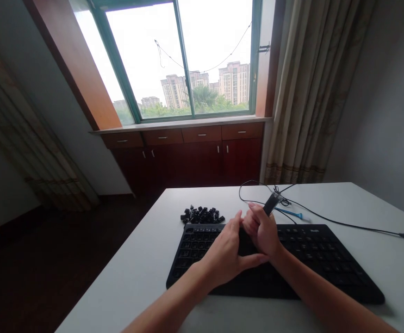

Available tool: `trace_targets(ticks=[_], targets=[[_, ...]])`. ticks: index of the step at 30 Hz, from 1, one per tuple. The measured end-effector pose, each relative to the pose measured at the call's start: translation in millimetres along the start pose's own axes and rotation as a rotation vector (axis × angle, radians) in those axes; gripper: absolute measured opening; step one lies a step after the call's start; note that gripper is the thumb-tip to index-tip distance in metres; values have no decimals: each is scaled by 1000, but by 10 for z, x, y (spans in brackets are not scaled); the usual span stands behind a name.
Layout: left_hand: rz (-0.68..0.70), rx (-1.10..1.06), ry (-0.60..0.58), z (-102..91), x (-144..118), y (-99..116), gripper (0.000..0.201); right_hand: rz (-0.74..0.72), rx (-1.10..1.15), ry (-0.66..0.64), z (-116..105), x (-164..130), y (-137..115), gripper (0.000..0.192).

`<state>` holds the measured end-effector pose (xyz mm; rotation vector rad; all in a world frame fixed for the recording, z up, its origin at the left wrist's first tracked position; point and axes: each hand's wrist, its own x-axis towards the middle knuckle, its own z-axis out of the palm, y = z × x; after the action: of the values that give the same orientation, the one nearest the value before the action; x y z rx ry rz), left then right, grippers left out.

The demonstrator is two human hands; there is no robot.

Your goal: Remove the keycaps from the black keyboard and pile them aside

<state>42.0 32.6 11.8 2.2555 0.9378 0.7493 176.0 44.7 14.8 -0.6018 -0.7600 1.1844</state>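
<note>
the black keyboard (pixel 313 259) lies flat on the white table (pixel 378 203), rigid plastic, likely light. left hand (pixel 227 254) rests open on its keys; right hand (pixel 262 229) is closed around a slim dark tool (pixel 272 202). loose keycaps (pixel 202 215), small and probably slippery, sit just behind; pinch by edges.

Bright green-framed window (pixel 184 60) over dark wooden cabinets (pixel 191 152), beige curtain (pixel 313 92) beside.
</note>
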Motion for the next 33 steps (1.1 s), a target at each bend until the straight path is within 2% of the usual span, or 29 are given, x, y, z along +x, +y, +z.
trace_targets(ticks=[2, 6, 10, 15, 17, 21, 24, 28, 33], targets=[[55, 85, -23, -102, 12, -60, 86, 24, 49, 59, -7, 4, -68, 52], [180, 207, -63, -276, 41, -141, 39, 42, 81, 161, -23, 28, -161, 52], [242, 256, -67, -363, 51, -159, 15, 33, 88, 184, -21, 40, -168, 51], [327, 272, -139, -383, 60, -135, 21, 50, 85, 183, -21, 28, -144, 50], [326, 244, -109, -391, 69, -142, 20, 49, 78, 179, -27, 27, -143, 51], [165, 236, 125, -483, 104, -254, 16, 43, 44, 176, -37, 33, -140, 50], [14, 374, 273, -589, 131, -410, 13, 42, 31, 170, -42, 33, -129, 50], [-65, 478, 299, -664, 139, -589, 15, 44, 19, 146, -47, 22, -115, 51], [-86, 512, 271, -662, 130, -676, 16, 51, 6, 110, -40, 11, -118, 51]])
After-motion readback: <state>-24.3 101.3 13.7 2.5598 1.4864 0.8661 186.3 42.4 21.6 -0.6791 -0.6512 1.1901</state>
